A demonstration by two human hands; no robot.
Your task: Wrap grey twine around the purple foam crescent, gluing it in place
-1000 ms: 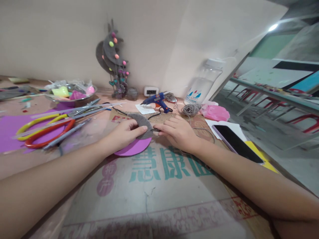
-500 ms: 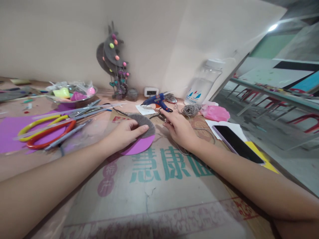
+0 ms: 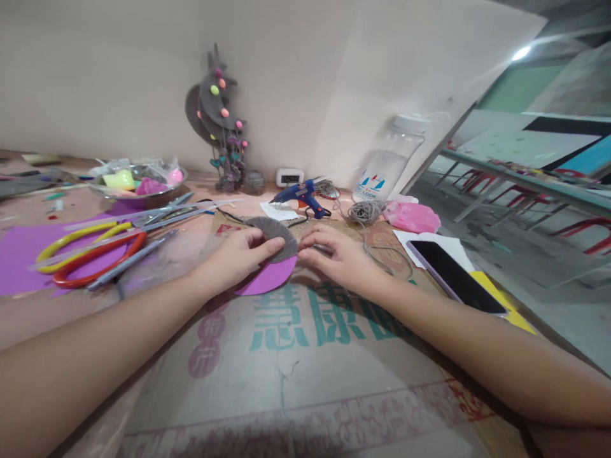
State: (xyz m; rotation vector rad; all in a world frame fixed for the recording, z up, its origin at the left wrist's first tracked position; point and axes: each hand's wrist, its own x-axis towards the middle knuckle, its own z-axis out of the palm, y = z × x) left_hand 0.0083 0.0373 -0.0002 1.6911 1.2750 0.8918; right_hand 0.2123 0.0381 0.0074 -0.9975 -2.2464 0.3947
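My left hand (image 3: 238, 257) is closed on a purple card disc (image 3: 267, 278), thumb on top. Grey yarn (image 3: 279, 238) covers the disc's upper part in tight rows; its lower part is bare purple. At the disc's right edge is my right hand (image 3: 337, 254), fingers curled and bent towards the thumb. What lies between those fingertips is too small to make out. A loose grey strand (image 3: 377, 257) runs beside this hand from a ball of grey yarn (image 3: 366, 210). Behind the disc, a blue glue gun (image 3: 303, 196) lies on a white paper (image 3: 278, 210).
Scissors with yellow and red handles (image 3: 98, 254) lie left on purple sheets (image 3: 19, 254). Behind them is a metal bowl (image 3: 143, 198). A water bottle (image 3: 389, 159), pink bag (image 3: 413, 216) and phone (image 3: 456, 277) stand or lie right. Printed cardboard (image 3: 286, 394) covers the table.
My right hand has moved down and left, from near the glue gun to the disc's right edge, its fingers now more curled. My left hand keeps its hold on the disc.
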